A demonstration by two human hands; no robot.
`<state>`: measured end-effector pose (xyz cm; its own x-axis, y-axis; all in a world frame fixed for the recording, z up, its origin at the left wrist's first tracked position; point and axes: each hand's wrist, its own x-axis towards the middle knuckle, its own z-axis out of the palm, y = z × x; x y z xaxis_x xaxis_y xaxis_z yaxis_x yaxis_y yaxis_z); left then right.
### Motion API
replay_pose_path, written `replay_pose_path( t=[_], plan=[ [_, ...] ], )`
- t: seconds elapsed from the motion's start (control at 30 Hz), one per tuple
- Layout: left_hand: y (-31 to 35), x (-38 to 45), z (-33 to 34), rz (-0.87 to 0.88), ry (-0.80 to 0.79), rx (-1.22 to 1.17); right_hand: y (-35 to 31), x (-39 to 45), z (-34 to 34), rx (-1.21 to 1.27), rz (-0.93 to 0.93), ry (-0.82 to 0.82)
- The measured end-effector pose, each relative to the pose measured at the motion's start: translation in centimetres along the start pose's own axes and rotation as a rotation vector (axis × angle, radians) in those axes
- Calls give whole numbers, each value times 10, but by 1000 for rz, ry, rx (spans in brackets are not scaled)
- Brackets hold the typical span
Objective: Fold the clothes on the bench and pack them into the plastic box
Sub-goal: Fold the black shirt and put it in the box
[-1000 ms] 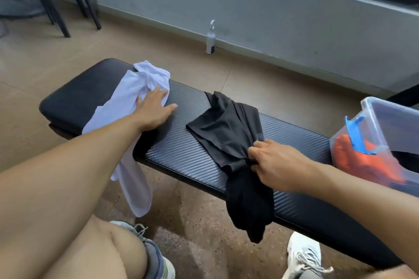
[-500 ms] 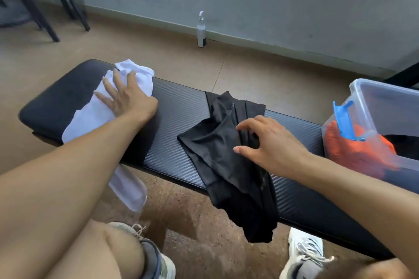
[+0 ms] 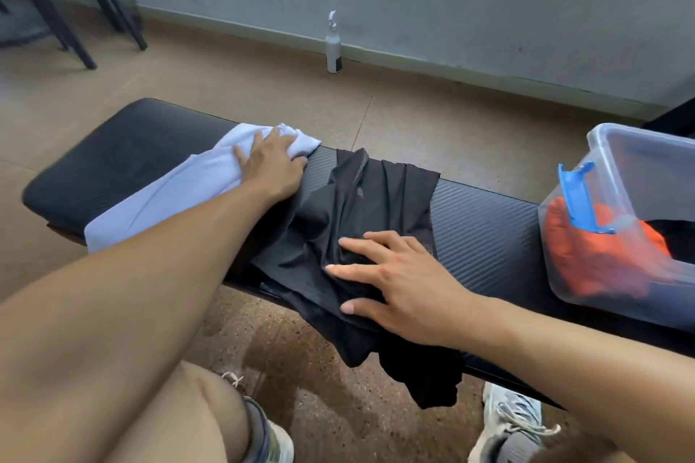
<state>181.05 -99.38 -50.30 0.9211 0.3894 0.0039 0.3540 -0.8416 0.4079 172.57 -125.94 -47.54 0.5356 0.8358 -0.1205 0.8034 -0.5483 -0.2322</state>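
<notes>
Hands flat — left (image 3: 272, 162) perhaps gripping white garment (image 3: 180, 188).

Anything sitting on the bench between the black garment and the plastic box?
Nothing visible. Bare bench runs from the black garment, under the right hand, to the plastic box. The box is open on top, with orange clothing already inside.

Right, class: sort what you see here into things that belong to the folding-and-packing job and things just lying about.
Part of the job: white cloth garment, black mesh garment, black padded bench, clear plastic box, folded orange garment inside it.

Just lying about: white spray bottle, dark chair legs.
</notes>
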Motion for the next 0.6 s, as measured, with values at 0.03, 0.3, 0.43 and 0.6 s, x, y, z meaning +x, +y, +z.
replay_pose_path(
  t=[0.03, 0.3, 0.43, 0.6],
  plan=[
    [2, 0, 0, 0, 38, -20, -2, 0, 1, 8, -19, -4],
    [44, -40, -16, 11, -103, 78, 9, 3, -14, 301, 0, 186],
    [36, -51, -16, 123, -150, 176, 31, 1, -23, -10, 322, 144],
    [36, -66, -46, 100, -47, 182, 39, -1, -29, -203, 332, 106]
  ],
)
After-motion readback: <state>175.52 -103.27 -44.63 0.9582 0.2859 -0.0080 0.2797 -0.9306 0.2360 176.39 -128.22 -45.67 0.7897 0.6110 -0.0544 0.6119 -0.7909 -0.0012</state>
